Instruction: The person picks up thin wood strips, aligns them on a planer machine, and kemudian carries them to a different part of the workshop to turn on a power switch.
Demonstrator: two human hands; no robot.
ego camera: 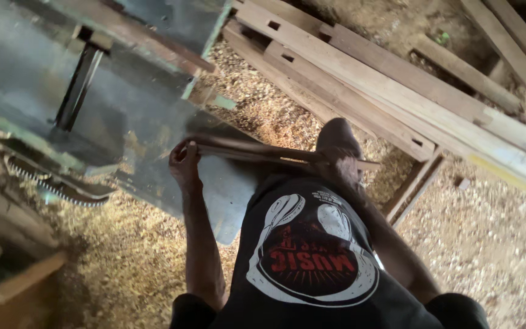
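Observation:
A thin, long wooden strip (251, 150) lies across the edge of a grey-green metal machine table (147, 116). My left hand (184, 163) grips the strip's left end over the table. My right hand (338, 159) is closed on the strip nearer its right end, just off the table's edge. Both arms reach out from my black printed shirt (312, 256) at the bottom of the view.
A toothed saw blade (56, 186) shows under the machine at the left. Several long wooden beams with cut slots (397, 85) lie stacked at the upper right. Wood shavings and sawdust (488, 237) cover the floor. A plank (13, 286) sits at the lower left.

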